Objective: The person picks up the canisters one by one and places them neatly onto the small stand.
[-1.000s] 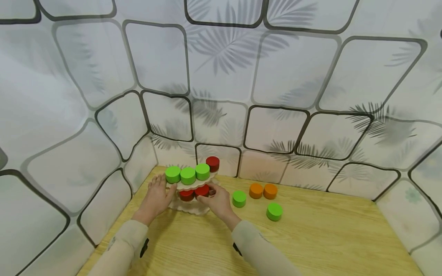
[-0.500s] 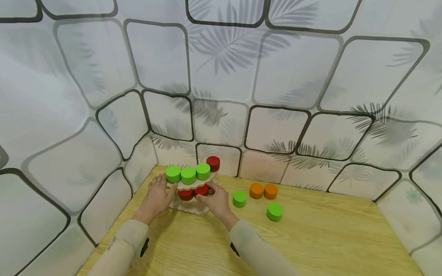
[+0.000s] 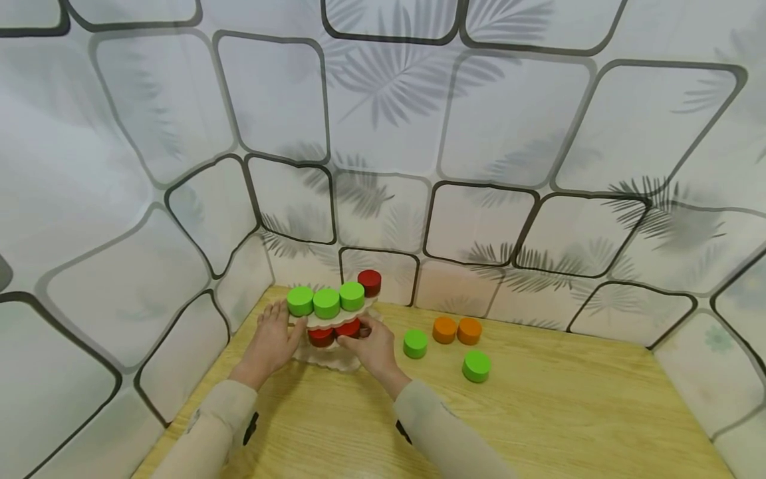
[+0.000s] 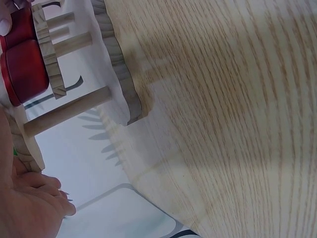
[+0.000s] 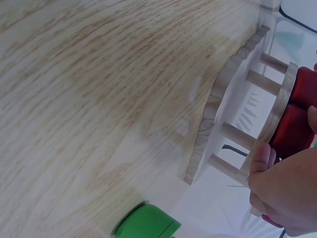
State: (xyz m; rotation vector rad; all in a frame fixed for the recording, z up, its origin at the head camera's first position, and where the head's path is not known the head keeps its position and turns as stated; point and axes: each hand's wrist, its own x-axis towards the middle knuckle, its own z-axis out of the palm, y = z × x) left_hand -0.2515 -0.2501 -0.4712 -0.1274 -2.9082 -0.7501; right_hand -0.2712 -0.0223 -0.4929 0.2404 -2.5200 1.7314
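Head view | left hand (image 3: 270,344) grips top shelf (image 3: 312,322), probably steadying it | right hand (image 3: 376,347) pinches red block (image 3: 348,328), I'd guess keeping it seated

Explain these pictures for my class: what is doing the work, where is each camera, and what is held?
There is no machine: a person works with bare hands. The wide picture comes from a head-worn camera looking down; the close ones, from a camera on each wrist. The left hand grips the left end of the top shelf of a wooden stand. The right hand appears to hold a red block on the middle shelf. Three green blocks and another red one sit on top. On the table, to the right, are two green and two orange blocks.
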